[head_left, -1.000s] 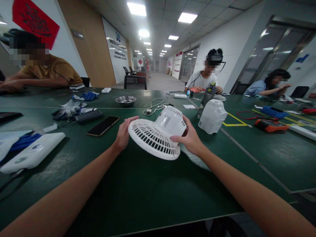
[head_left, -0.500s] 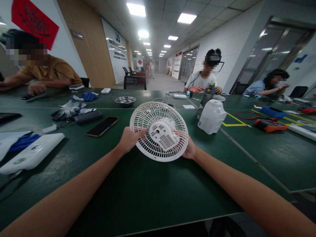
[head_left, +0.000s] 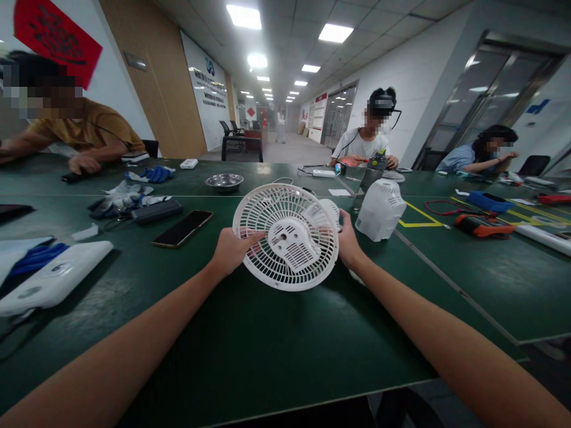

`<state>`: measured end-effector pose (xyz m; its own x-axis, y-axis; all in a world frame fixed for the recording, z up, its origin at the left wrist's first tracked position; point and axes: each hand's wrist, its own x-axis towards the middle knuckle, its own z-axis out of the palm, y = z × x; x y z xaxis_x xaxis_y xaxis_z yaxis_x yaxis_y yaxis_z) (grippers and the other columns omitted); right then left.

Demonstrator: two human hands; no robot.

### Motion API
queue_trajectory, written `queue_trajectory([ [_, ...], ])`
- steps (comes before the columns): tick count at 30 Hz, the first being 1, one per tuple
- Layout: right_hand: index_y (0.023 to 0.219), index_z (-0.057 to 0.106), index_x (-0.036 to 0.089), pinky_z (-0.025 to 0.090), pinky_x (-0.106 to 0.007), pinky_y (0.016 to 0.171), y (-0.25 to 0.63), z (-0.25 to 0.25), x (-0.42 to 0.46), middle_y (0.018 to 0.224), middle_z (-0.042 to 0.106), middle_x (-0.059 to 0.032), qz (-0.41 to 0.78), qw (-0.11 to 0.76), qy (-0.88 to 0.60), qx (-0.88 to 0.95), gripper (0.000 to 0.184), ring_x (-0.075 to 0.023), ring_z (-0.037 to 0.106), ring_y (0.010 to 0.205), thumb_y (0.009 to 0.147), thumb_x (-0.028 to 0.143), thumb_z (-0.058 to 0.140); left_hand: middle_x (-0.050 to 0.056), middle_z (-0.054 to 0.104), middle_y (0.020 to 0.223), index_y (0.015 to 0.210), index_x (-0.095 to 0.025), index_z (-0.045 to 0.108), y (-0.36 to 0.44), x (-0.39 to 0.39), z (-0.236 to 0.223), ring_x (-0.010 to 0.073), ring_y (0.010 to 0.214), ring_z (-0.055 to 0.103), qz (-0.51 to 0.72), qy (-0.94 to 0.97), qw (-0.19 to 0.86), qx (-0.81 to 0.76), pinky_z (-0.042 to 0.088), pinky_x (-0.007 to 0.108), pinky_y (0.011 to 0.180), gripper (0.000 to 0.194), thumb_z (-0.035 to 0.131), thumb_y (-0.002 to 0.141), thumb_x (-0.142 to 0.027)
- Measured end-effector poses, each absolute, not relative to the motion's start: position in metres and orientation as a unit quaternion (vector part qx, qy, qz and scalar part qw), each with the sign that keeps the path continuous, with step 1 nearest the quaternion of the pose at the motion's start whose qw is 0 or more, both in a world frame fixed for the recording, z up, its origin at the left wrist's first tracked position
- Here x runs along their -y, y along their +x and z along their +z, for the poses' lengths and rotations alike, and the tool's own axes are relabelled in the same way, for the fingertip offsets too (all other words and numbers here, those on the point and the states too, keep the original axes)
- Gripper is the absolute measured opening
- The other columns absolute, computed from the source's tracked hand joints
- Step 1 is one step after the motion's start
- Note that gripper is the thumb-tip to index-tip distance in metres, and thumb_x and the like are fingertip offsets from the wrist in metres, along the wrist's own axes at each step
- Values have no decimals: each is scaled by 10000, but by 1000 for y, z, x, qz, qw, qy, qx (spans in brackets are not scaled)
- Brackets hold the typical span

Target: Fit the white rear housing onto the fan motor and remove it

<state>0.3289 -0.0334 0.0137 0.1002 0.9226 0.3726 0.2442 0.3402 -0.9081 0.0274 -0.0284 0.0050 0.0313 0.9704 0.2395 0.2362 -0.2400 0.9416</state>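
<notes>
My left hand [head_left: 232, 249] is closed on the left rim of a round white fan grille [head_left: 294, 238], thumb over the slats. The grille is tilted above the table, its vented hub facing me. At its right edge my right hand [head_left: 350, 241] is closed around a white fan blade [head_left: 330, 211], which sits mostly hidden behind the grille. One rounded lobe shows at the upper right, and a pale edge shows below my wrist. Beyond my right hand, a white fan housing [head_left: 381, 211] stands on the table.
A phone [head_left: 182, 228], gloves [head_left: 122, 196] and a white device [head_left: 57, 276] lie to the left. Farther back is a metal bowl [head_left: 224, 182]. An orange multimeter [head_left: 484, 226] lies right, near yellow tape. Several people sit around the green table [head_left: 285, 351].
My right hand has shifted right from behind the grille, and the fan blade now shows past the grille's edge. My left hand and the grille stay nearly in place.
</notes>
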Motion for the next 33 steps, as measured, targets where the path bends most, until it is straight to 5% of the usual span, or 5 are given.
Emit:
queue_trajectory([
  [4, 1421, 438, 268, 467, -565, 1015, 368, 21, 23, 1238, 563, -117, 19, 455, -616, 643, 806, -354, 575, 1148, 688, 361, 760, 56, 760, 705, 857, -153, 756, 24, 21, 1, 206, 596, 731, 485, 607, 367, -511, 609, 304, 528, 233, 810, 781, -367],
  [11, 1448, 417, 268, 506, -523, 915, 390, 8, 13, 1230, 462, -138, -9, 311, -706, 637, 795, -312, 633, 948, 728, 369, 738, 122, 761, 726, 879, -127, 752, 14, 10, -4, 273, 613, 735, 488, 565, 384, -543, 612, 372, 525, 366, 852, 713, -438],
  [17, 1317, 509, 201, 409, -509, 1056, 395, 24, 12, 1217, 495, -146, -139, 384, -650, 641, 573, -343, 497, 1213, 787, 339, 678, 125, 770, 759, 865, -134, 746, 13, 8, -3, 286, 652, 743, 489, 529, 423, -549, 628, 396, 568, 346, 881, 681, -394],
  [21, 1372, 442, 238, 343, -548, 1097, 416, 40, 14, 1390, 411, -151, -238, 467, -666, 531, 673, -359, 401, 1324, 744, 292, 677, 113, 766, 732, 836, -134, 750, 14, 9, -2, 268, 624, 735, 490, 533, 423, -544, 624, 389, 560, 309, 878, 693, -375],
  [33, 1471, 272, 212, 466, -495, 995, 470, 7, -8, 1299, 606, -183, -27, 485, -763, 426, 1067, -362, 625, 1130, 561, 386, 802, 109, 778, 763, 852, -145, 757, 12, 8, 0, 248, 634, 739, 474, 528, 451, -542, 612, 375, 575, 265, 876, 717, -339],
])
